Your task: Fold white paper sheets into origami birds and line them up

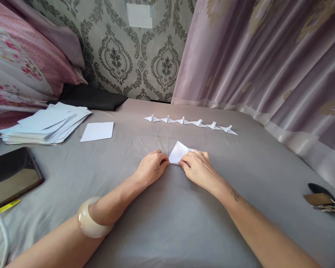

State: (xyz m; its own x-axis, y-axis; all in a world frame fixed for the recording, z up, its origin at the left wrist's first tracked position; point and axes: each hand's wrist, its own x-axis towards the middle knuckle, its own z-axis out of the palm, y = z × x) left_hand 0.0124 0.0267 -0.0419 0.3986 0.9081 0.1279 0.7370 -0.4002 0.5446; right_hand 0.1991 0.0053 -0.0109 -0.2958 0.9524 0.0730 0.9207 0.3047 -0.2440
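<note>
A partly folded white sheet of paper (178,152) lies on the grey cloth between my two hands, one corner pointing away from me. My left hand (153,167) pinches its left corner between thumb and fingertips. My right hand (198,167) grips the right part, thumb and index finger at the near edge, and covers much of that side. Beyond my hands stands a row of several small folded paper figures (183,121), each with flat side points and a raised middle.
A stack of white paper (44,126) lies at the left, with a single square sheet (97,131) beside it. Nearer are a dark tablet or phone (13,176), a yellow strip (5,207) and a white cable (2,234). Small items, including a brown piece (318,199), lie far right.
</note>
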